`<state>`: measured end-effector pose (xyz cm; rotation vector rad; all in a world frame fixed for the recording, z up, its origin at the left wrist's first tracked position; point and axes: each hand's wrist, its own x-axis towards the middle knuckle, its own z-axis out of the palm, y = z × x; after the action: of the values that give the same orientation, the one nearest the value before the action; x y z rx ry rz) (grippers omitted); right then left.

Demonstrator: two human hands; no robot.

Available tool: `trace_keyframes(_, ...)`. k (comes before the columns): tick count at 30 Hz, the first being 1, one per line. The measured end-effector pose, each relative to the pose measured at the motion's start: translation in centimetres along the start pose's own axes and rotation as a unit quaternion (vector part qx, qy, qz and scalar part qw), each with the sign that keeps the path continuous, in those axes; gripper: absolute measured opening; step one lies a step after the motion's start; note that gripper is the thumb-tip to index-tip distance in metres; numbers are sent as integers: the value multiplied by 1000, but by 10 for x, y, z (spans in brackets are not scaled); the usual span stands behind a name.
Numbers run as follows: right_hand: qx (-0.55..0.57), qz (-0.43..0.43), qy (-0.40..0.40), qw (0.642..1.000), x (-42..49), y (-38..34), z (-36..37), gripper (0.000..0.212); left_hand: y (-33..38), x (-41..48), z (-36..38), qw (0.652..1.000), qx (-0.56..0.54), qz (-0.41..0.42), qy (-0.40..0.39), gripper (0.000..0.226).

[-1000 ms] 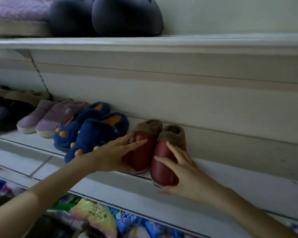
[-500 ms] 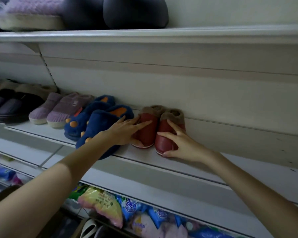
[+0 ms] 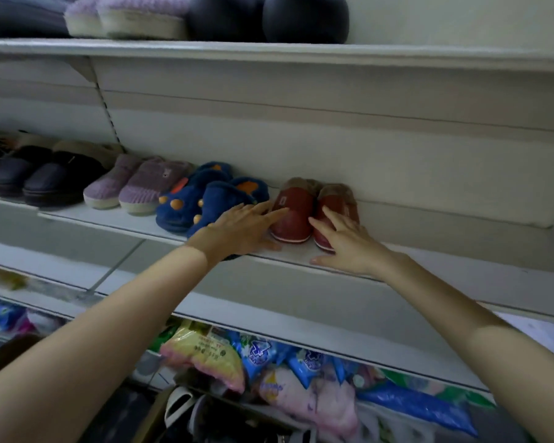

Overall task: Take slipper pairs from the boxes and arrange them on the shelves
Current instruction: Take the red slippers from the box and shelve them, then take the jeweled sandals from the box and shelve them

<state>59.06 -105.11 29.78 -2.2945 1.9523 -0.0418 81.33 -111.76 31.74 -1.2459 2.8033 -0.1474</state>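
Red slipper pair point(image 3: 296, 219) on white shelf point(image 3: 461, 273), left hand point(image 3: 240, 230) and right hand point(image 3: 346, 246) flat against it, fingers straight, arms outstretched.

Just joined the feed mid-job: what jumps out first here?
The red slipper pair stands out on the middle shelf, with the left grip and right grip laid straight-fingered on one slipper each. Left of it sit blue slippers with orange spots; bright packets crowd the level below.

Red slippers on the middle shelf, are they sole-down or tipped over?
Sole-down: both red slippers stand side by side on the shelf, pale sole edges at the bottom.
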Motion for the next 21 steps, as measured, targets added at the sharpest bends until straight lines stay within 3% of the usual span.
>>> trace_keyframes(4,45,15,15,999,-28,-73,19,93,-22,-65,4,1000,30,8,-2,72)
trace_keyframes(7,84,27,31,996,-62,-138,60,91,-43,-135,22,996,61,35,56,74)
trace_keyframes(10,10,25,-48,998,-93,-193,108,93,-68,-206,55,995,41,39,84,76)
trace_keyframes(13,-35,39,-131,990,-109,-230,149,94,-92,-260,97,998,38,17,37,76)
trace_keyframes(17,23,100,-199,975,-121,-257,195,91,-120,-310,165,992,84,11,-98,73)
trace_keyframes(21,84,137,-252,954,-134,-268,258,89,-130,-347,243,987,1,-30,-159,71)
